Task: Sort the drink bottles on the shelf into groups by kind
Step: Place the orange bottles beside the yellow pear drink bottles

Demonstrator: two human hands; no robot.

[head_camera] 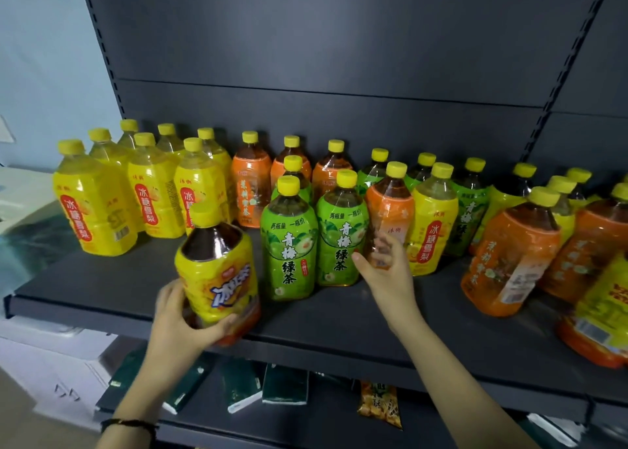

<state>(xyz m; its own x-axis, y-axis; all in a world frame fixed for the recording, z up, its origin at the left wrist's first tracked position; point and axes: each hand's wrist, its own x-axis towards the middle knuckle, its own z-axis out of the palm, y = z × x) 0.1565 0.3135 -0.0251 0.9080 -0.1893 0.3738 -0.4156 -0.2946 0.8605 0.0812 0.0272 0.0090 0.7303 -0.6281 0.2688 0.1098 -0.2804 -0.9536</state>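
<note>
While a person's left hand (176, 316) grips the base of a yellow-labelled tea bottle (217, 275) at the near edge of a dark, matte metal shelf (102, 289), fingers curled under it and the bottle tilted left, the right hand (390, 278) reaches to the foot of an orange-labelled bottle (390, 207). Its thumb is spread towards two green-labelled bottles (289, 251) just to the left, and motion blur hides whether the fingers have closed. The held bottle is clear plastic with rounded shoulders, a yellow screw cap and dark brown liquid inside. At far left stands a cluster of yellow pear-drink bottles (95, 207) filled with pale yellow liquid. Orange, green and yellow glossy shrink-wrapped labels are mixed through the middle, and larger-looking orange bottles (509, 261) holding amber liquid stand at near right. Below, dark green packs (285, 384) and a printed snack packet (377, 404) lie on a lower shelf. A dark cord bracelet (129, 425) circles the left wrist.
</note>
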